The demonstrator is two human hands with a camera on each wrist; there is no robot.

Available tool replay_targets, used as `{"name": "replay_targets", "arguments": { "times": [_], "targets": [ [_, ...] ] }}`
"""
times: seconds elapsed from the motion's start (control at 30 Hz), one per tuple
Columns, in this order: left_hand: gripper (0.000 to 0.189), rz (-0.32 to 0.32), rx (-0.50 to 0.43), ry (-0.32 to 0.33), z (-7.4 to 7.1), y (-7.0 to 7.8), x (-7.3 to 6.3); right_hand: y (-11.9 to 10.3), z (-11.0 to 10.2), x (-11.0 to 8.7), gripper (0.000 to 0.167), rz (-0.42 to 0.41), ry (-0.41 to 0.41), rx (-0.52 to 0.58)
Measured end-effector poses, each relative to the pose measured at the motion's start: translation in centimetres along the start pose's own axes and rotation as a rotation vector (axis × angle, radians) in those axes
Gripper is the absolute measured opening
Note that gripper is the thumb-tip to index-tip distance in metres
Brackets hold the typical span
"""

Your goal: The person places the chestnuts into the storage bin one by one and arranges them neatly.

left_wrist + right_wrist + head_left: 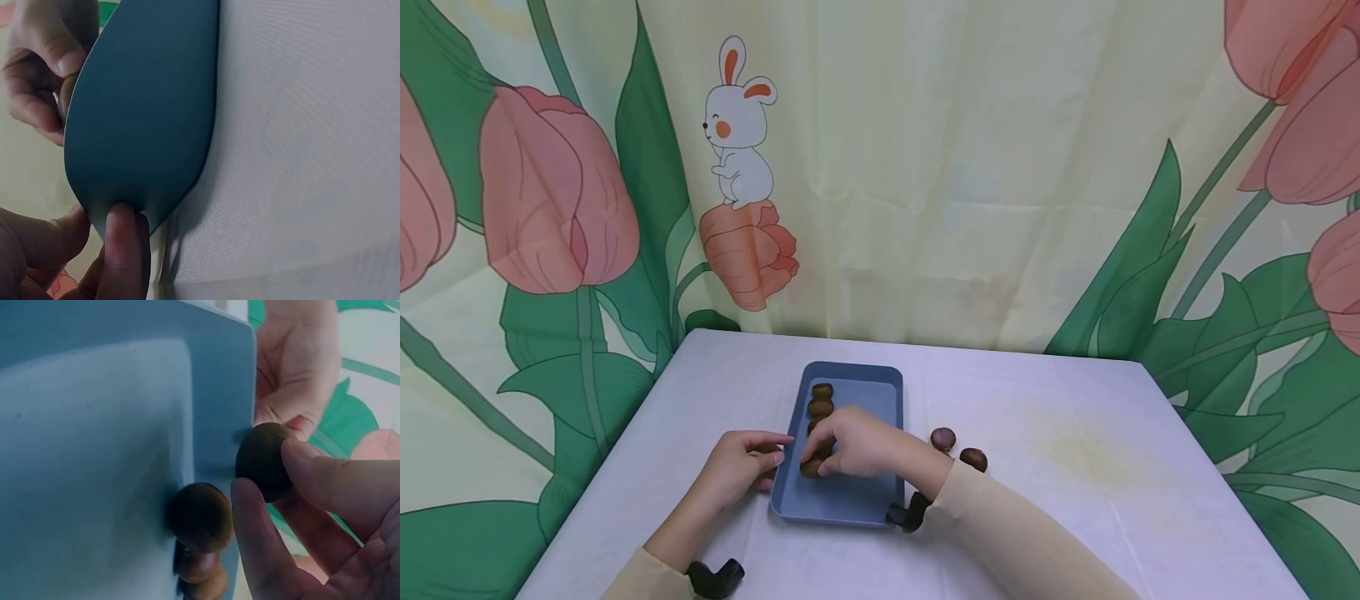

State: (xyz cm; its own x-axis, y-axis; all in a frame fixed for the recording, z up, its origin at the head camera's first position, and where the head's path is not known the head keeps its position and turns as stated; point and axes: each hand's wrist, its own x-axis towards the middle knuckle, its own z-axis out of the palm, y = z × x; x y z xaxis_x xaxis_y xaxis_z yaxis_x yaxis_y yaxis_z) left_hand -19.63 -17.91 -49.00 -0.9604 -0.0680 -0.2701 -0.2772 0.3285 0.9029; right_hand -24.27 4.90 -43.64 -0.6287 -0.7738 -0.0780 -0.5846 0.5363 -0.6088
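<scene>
A blue tray [857,504] lies on the table with several brown chestnuts in a row along its left side, among them a chestnut [820,408] near the far end. My right hand [857,442] is over the tray and pinches a chestnut [265,461] between thumb and fingers, close to the left wall. Just beyond it in the right wrist view sits another chestnut [201,517], with more behind. My left hand [741,467] is outside the tray's left edge. In the left wrist view, a straight finger [122,250] touches the tray's outer wall.
Two chestnuts lie on the white-covered table [1060,500] right of the tray: one chestnut [943,439] and, nearer my right forearm, a second chestnut [973,459]. A curtain [925,167] printed with tulips and a rabbit hangs behind the table's far edge.
</scene>
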Motion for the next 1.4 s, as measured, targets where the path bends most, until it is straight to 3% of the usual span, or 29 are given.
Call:
{"name": "replay_targets", "arguments": {
  "times": [0.43, 0.63, 0.87, 1.1, 1.4],
  "targets": [
    [0.027, 0.007, -0.001, -0.004, 0.0, -0.1, 0.2, -0.4, 0.5, 0.2, 0.025, 0.019, -0.024, -0.158],
    [0.027, 0.011, 0.001, -0.006, 0.0, -0.2, 0.2, -0.4, 0.6, 0.6, 0.025, 0.019, -0.039, -0.172],
    [0.028, 0.006, -0.006, -0.010, 0.0, -0.4, 0.3, -0.4, 0.8, 0.9, 0.027, 0.056, -0.080, -0.081],
    [0.028, 0.011, -0.006, -0.010, -0.1, -0.3, 0.3, -0.4, 1.0, 1.2, 0.027, 0.060, -0.114, -0.072],
    [0.027, 0.005, -0.013, -0.017, -0.2, -0.4, 0.3, -0.5, 1.1, 1.7, 0.024, 0.030, -0.151, -0.138]
  ]
}}
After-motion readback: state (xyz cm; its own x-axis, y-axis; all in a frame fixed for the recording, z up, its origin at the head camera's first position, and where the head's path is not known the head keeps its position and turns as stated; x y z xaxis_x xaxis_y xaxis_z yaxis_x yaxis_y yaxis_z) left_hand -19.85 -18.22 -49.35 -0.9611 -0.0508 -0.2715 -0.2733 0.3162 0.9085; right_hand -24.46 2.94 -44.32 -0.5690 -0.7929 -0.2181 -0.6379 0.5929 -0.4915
